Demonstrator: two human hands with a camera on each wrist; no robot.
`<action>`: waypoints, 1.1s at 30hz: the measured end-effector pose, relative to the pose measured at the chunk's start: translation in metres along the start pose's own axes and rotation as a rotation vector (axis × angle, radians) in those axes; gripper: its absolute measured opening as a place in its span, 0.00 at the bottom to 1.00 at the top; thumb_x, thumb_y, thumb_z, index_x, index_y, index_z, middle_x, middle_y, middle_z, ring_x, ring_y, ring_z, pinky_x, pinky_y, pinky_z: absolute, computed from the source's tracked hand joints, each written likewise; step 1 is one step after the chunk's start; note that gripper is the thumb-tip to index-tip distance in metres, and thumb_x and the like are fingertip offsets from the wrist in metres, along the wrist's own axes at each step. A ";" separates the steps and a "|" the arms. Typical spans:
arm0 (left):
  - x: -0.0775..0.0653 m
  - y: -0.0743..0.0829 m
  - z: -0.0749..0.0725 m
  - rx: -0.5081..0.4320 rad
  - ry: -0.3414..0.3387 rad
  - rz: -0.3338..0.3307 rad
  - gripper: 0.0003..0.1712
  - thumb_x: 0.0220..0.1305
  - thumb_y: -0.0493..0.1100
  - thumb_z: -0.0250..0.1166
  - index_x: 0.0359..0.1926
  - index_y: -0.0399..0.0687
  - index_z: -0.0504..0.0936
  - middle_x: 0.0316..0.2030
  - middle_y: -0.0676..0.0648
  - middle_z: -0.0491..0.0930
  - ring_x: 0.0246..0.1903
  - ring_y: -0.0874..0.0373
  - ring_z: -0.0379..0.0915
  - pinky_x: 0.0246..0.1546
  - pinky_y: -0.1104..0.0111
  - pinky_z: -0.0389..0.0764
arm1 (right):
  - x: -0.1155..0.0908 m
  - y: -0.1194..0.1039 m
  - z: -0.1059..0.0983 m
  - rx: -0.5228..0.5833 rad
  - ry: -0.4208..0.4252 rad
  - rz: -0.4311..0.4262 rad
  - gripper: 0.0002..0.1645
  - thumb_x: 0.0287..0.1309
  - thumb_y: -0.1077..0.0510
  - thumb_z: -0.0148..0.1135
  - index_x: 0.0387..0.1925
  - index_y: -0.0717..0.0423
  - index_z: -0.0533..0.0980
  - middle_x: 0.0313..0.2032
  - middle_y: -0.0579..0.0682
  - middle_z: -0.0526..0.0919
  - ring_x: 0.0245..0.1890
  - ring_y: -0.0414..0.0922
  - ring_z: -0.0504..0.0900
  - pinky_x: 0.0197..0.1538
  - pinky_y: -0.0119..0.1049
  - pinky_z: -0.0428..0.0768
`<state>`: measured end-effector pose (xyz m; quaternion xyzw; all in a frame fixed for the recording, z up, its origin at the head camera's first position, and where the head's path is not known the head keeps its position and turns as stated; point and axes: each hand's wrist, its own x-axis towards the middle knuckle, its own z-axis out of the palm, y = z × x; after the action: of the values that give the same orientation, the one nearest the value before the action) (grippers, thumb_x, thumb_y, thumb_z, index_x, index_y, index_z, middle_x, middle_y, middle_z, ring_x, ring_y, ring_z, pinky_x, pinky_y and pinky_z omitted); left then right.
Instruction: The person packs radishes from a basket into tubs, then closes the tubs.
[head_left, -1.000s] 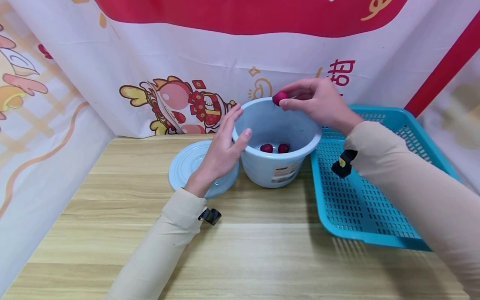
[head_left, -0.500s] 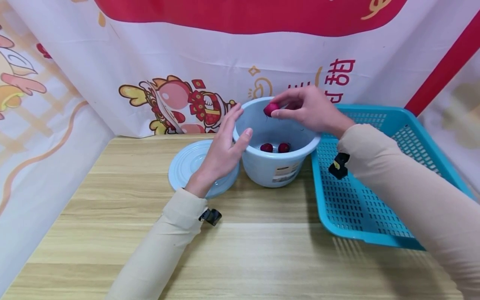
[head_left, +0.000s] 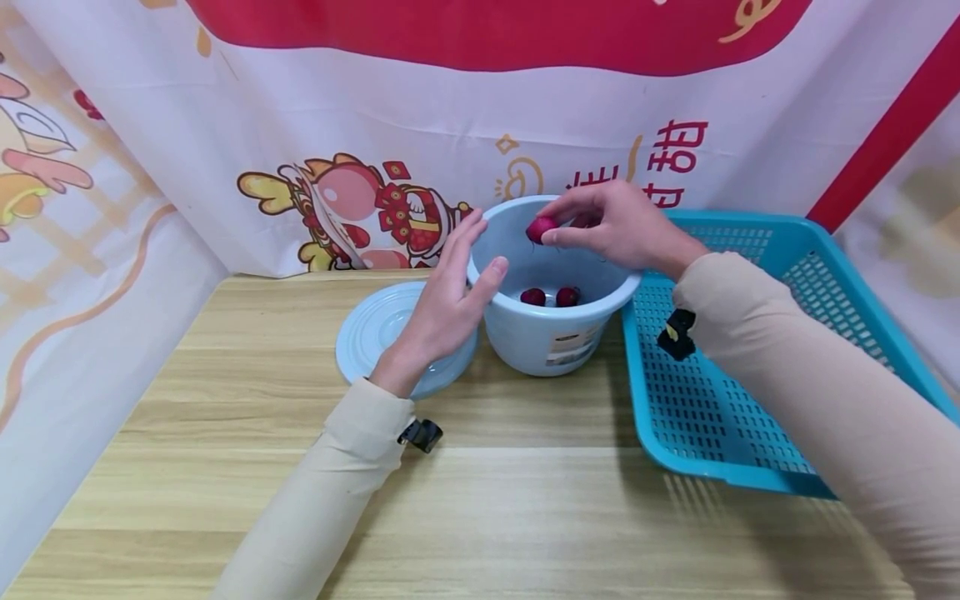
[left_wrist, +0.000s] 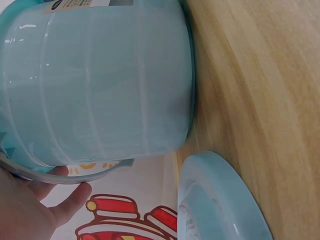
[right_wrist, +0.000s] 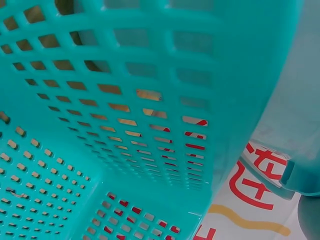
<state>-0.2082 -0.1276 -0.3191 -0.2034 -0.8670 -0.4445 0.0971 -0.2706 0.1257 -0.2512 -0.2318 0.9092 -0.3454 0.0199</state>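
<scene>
My right hand [head_left: 626, 225] pinches a red radish [head_left: 540, 231] between thumb and fingertips, over the mouth of a light blue bucket [head_left: 543, 340]. Two more radishes, one to the left [head_left: 533, 297] and one to the right [head_left: 567, 297], lie on the bucket's floor. With fingers fairly straight, my left hand [head_left: 446, 308] rests against the bucket's left rim. The left wrist view shows that hand's fingers [left_wrist: 72, 202] at the bucket's curved handle [left_wrist: 95, 175]. In the right wrist view the held radish is not visible.
The bucket's round lid [head_left: 363, 333] lies on the wooden table [head_left: 480, 525], partly under my left hand. Right of the bucket stands a turquoise perforated basket [head_left: 686, 408], crossed by my right forearm. A printed cloth [head_left: 420, 108] hangs close behind.
My right hand has moved left and slightly down with the radish, from the bucket's back rim to over its opening. The left hand and the two radishes inside stay put.
</scene>
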 end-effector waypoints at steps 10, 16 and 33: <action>0.000 0.001 0.002 -0.007 -0.006 -0.007 0.46 0.76 0.70 0.47 0.85 0.57 0.52 0.86 0.61 0.43 0.85 0.56 0.43 0.80 0.39 0.60 | -0.002 0.001 -0.001 -0.030 0.006 -0.003 0.26 0.64 0.47 0.74 0.63 0.45 0.84 0.55 0.51 0.89 0.49 0.49 0.87 0.55 0.46 0.85; 0.000 0.003 0.003 -0.002 -0.005 -0.008 0.47 0.76 0.71 0.47 0.85 0.56 0.52 0.86 0.60 0.42 0.85 0.55 0.44 0.80 0.40 0.60 | -0.002 0.003 -0.002 -0.035 0.001 -0.014 0.26 0.65 0.47 0.74 0.63 0.46 0.84 0.56 0.52 0.89 0.50 0.49 0.87 0.56 0.47 0.86; -0.002 0.005 0.003 0.013 -0.013 -0.010 0.48 0.75 0.73 0.46 0.86 0.57 0.51 0.86 0.65 0.40 0.85 0.57 0.43 0.81 0.42 0.57 | -0.003 0.003 -0.006 -0.038 -0.005 -0.014 0.25 0.65 0.46 0.73 0.62 0.46 0.84 0.57 0.51 0.89 0.51 0.49 0.87 0.57 0.48 0.86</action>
<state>-0.2048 -0.1229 -0.3183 -0.2014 -0.8714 -0.4381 0.0904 -0.2705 0.1326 -0.2492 -0.2395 0.9138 -0.3275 0.0152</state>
